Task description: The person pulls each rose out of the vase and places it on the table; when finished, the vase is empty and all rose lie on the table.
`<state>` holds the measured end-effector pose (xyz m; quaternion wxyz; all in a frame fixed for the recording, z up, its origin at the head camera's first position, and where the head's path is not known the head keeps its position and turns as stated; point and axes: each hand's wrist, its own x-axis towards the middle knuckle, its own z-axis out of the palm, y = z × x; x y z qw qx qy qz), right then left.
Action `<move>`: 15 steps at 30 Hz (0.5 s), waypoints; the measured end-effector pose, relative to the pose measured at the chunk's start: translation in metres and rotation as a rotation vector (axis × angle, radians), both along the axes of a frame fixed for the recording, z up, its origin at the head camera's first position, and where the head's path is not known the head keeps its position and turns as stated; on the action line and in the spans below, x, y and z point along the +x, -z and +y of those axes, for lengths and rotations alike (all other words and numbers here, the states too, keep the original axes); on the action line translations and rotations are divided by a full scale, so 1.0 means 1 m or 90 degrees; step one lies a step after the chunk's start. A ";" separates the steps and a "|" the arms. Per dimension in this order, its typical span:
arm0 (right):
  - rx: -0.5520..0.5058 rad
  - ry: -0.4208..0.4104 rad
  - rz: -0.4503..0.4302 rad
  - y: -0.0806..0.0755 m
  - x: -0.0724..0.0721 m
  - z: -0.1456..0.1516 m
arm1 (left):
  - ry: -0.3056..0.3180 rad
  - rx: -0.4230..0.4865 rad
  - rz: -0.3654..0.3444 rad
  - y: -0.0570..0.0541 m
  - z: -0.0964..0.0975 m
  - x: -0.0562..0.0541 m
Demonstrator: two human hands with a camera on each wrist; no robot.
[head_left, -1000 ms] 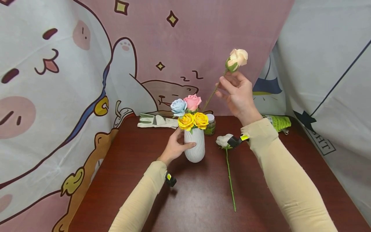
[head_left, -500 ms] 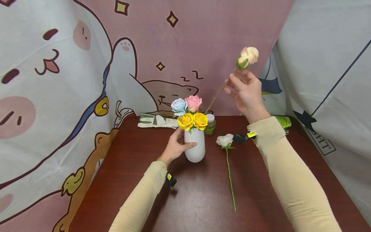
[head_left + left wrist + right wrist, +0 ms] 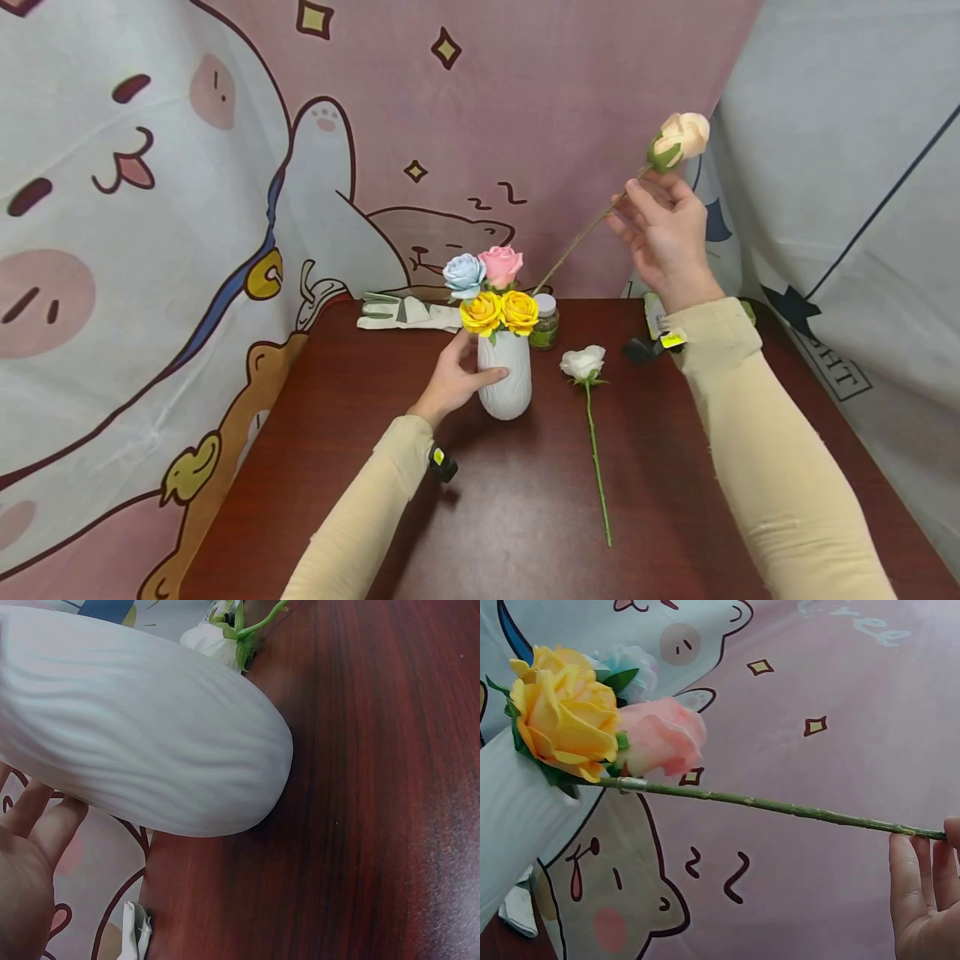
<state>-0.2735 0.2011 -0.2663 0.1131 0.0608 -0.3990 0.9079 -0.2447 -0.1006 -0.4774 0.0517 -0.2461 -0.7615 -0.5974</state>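
In the head view a white ribbed vase [image 3: 507, 387] stands on the table, held round its side by my left hand [image 3: 456, 379]. A blue rose [image 3: 464, 275], a pink rose [image 3: 501, 267] and two yellow roses [image 3: 520, 312] fill its mouth. My right hand [image 3: 671, 237] pinches a cream rose [image 3: 684, 138] by the stem just under its bloom. That stem [image 3: 780, 806] slants down to the vase's mouth in the right wrist view, its lower end hidden behind a yellow rose. To the vase's right lies a white rose [image 3: 582, 363] on a long green stem.
Behind the vase stands a small jar [image 3: 544, 327] with a white lid. A white and green glove [image 3: 405, 312] lies at the table's back left. Part of a green packet [image 3: 655, 315] shows behind the right sleeve. Printed cloth [image 3: 637, 50] hangs behind and beside the table.
My right hand has moved right and slightly up with the cream rose, so its stem leans further over to the right. My left hand and the vase have stayed in place.
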 end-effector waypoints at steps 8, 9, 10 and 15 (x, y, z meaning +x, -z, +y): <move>-0.029 0.011 -0.018 0.001 0.000 0.017 | -0.003 -0.003 0.010 0.000 0.000 -0.001; -0.031 0.009 -0.020 0.001 0.000 0.020 | -0.003 -0.002 0.010 0.000 0.000 -0.001; -0.032 0.007 -0.023 0.003 0.000 0.022 | -0.002 -0.001 0.009 0.000 0.000 -0.001; -0.028 0.003 -0.036 0.010 0.002 0.033 | -0.003 -0.003 -0.004 0.000 0.000 0.000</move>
